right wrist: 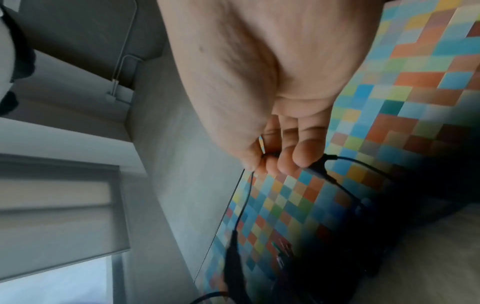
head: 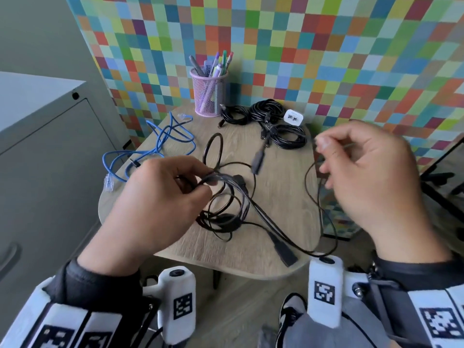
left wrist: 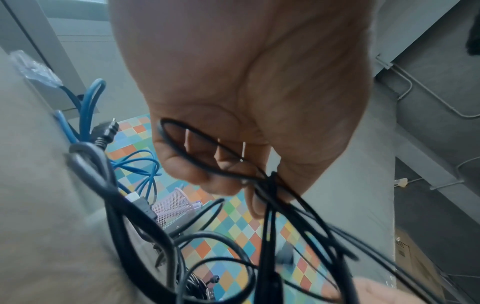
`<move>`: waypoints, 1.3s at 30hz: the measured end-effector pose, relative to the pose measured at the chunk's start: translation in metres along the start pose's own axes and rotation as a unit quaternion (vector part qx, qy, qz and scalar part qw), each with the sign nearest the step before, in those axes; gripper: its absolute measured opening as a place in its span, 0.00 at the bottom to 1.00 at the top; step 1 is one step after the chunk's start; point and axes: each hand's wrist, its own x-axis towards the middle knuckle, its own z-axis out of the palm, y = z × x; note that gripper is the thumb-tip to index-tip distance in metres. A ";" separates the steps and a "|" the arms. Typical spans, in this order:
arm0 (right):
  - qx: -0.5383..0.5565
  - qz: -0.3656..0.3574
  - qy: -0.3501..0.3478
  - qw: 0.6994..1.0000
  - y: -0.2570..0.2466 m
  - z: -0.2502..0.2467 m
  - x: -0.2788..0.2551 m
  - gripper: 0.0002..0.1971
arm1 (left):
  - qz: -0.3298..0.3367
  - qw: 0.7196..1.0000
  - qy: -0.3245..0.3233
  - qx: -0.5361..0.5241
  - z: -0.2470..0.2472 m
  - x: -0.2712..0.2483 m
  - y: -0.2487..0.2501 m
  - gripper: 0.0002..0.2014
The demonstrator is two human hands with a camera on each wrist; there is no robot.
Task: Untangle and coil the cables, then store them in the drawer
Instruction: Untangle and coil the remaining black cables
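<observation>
On the wooden counter (head: 276, 187) a tangle (head: 226, 212) of thin black cables lies near the middle, its loops overlapping and one flat black plug (head: 286, 254) reaching toward the near edge at 5 o'clock. The left hand (head: 153, 204) hovers over the tangle's 10 o'clock side; its fingers (left wrist: 187, 166) curl in and, with the thumb, pinch several strands bunched together, lifting them slightly off the surface. The right hand (head: 371, 177) is raised at 3 o'clock of the tangle, beyond the counter's right edge; its fingers (right wrist: 303, 156) are bent and pinch a thin strand (head: 313, 187) between thumb and forefinger, and from there the strand hangs down in a long curve back to the counter near the plug. In the right wrist view a small black connector (right wrist: 317, 166) sits just beside those fingertips. A blue cable (head: 160, 144) sprawls loose at 10 o'clock, its clear plug (head: 108, 183) at the counter's left edge. At 12 o'clock three coils of black cable (head: 268, 121) lie touching or overlapping each other, with a white adapter (head: 293, 117) just beside them at their 2 o'clock. A pink mesh cup (head: 209, 94) full of pens stands at 11 o'clock against the checkered wall (head: 326, 46). A grey cabinet (head: 42, 136) stands at 9 o'clock, beside the counter; whether it has the drawer cannot be told.
</observation>
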 end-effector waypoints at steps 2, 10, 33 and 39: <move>-0.009 0.031 0.003 0.999 0.003 -0.009 0.003 0.10 | -0.011 0.999 0.033 -0.025 -0.002 0.002 -0.001 0.06; 0.047 0.046 -0.119 0.991 -0.026 -0.003 -0.005 0.05 | -0.016 0.994 0.086 -0.063 0.004 0.002 0.001 0.06; 0.104 -0.006 -0.163 0.981 -0.035 0.010 -0.013 0.07 | 0.003 1.000 0.024 0.008 -0.001 -0.002 0.003 0.06; 0.050 -0.015 -0.235 0.971 -0.033 0.017 -0.016 0.02 | 0.028 0.996 0.076 0.024 0.006 0.000 -0.002 0.06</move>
